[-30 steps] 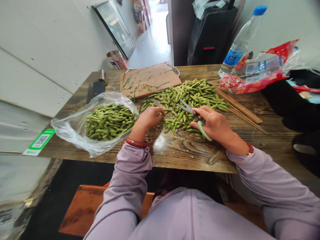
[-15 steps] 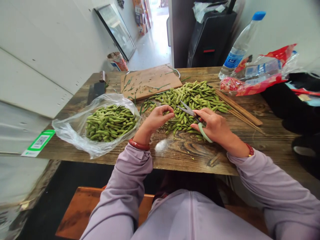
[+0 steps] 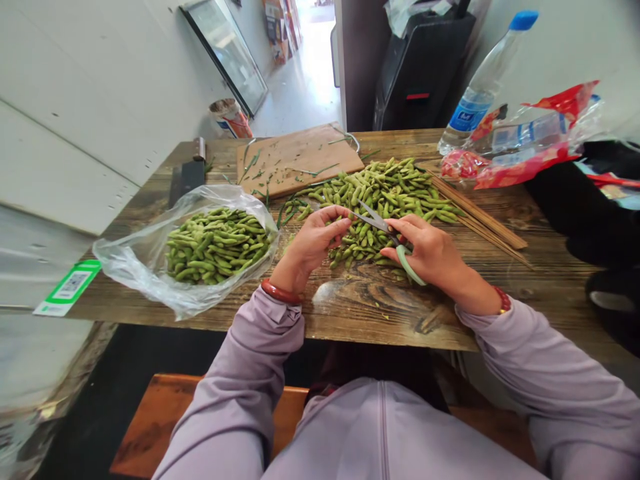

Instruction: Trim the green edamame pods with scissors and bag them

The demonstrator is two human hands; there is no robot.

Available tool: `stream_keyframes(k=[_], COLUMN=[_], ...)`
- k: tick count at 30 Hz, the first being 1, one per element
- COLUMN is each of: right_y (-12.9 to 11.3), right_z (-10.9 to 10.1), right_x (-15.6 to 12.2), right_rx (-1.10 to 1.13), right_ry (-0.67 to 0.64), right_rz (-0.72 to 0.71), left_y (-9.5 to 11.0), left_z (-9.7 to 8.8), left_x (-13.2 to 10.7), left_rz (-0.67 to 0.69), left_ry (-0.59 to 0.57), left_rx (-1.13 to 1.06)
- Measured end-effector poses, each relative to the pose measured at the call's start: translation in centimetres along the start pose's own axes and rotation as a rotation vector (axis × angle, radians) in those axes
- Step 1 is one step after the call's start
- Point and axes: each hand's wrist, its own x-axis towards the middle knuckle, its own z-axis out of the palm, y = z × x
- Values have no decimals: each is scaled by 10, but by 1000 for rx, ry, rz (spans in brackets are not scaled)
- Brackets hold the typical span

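Note:
My left hand is closed in a pinch on one green bean pod, held just above the loose pile of pods on the wooden table. My right hand grips scissors with pale green handles; their blades are parted and point left at the pod's end. A clear plastic bag holding several pods lies to the left of my left hand.
A cutting board with green scraps lies at the table's far side, a cleaver to its left. Wooden skewers, a water bottle and a red and clear plastic bag are at the right. A bench stands below.
My left hand picked a pod from the pile's near edge, lifted it and brought it right to the scissor blades. My right hand stayed almost still.

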Motion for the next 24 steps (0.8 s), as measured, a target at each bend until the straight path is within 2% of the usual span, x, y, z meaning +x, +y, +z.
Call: stream_keyframes(k=[4, 9, 13, 19, 24], right_y=[1, 1, 0, -1, -1], right_z=[1, 0, -1, -2, -2], right_x=[0, 0, 0, 0, 1], right_rx=[1, 4, 15, 21, 45], right_ry=[1, -9, -9, -21, -26], right_rz=[-6, 19, 11, 12, 4], left_y=[7, 9, 5, -4, -10], left_z=[0, -4, -11, -21, -23], left_x=[-1, 0, 3, 9, 11], left_rz=[-23, -41, 39, 207, 222], left_ry=[2, 54, 69, -10, -60], left_rx=[-123, -50, 262, 880, 1282])
